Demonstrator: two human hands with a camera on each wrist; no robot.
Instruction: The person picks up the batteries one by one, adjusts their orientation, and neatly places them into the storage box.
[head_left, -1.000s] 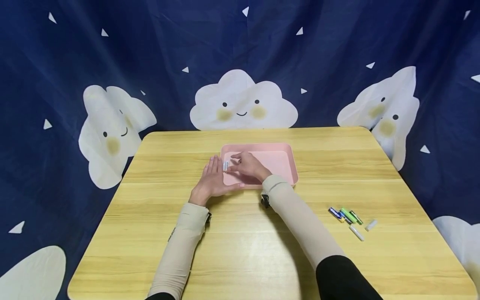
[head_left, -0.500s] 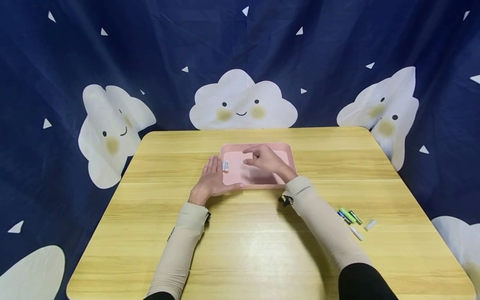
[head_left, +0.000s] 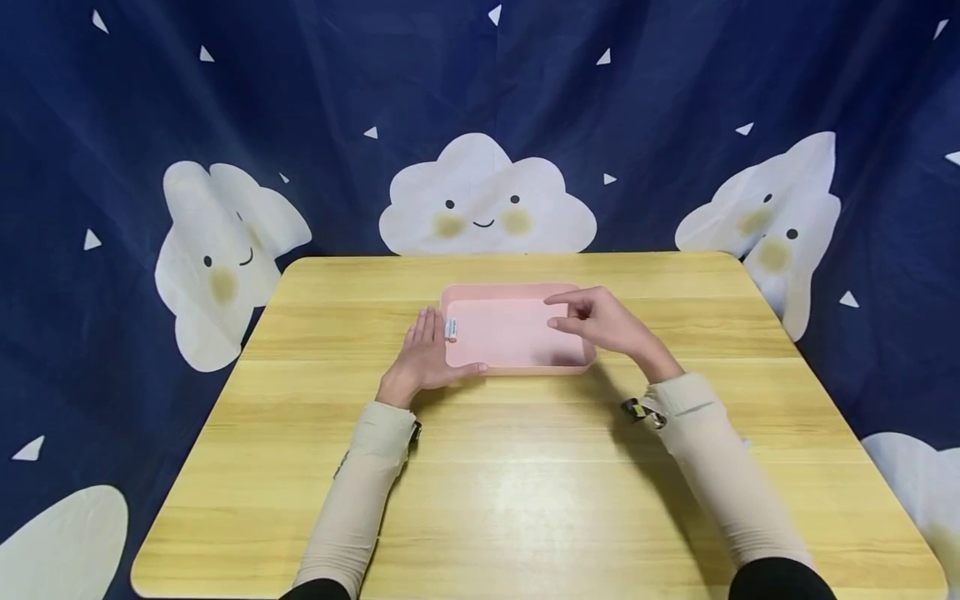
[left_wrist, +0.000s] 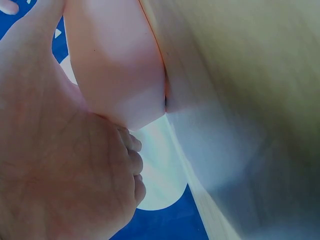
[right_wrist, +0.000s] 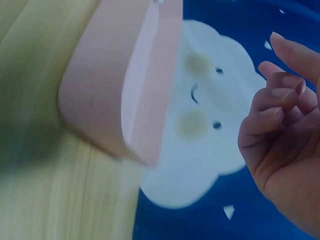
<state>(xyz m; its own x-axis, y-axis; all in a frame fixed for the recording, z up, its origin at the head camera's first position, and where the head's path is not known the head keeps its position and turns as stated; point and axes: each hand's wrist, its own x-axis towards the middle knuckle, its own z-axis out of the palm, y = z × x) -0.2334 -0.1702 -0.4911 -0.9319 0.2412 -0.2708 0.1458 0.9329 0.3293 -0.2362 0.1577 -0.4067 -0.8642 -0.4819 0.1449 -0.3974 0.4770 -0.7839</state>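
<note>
A shallow pink tray (head_left: pixel 510 292) lies at the far middle of the table. Against its left wall inside is a small white battery (head_left: pixel 451 329) with a copper-coloured end. My left hand (head_left: pixel 422 358) rests against the tray's left side, fingers straight, thumb stretched along the front rim. Its palm fills much of the left wrist view, beside the pink tray wall (left_wrist: pixel 120 60). Over the tray's right end hovers my right hand (head_left: pixel 609 323), holding nothing; thumb and index finger stand apart. In the right wrist view the other fingers (right_wrist: pixel 270 120) are loosely curled.
The wooden table (head_left: pixel 525 500) has rounded corners and reaches back to a dark blue curtain (head_left: pixel 300 75) printed with clouds. My right forearm (head_left: pixel 720 467) hides most of the loose batteries at the right; a pale bit shows past the sleeve.
My right hand has lifted away from the white battery at the tray's left wall and moved right, to the tray's right end. The left hand has stayed in place.
</note>
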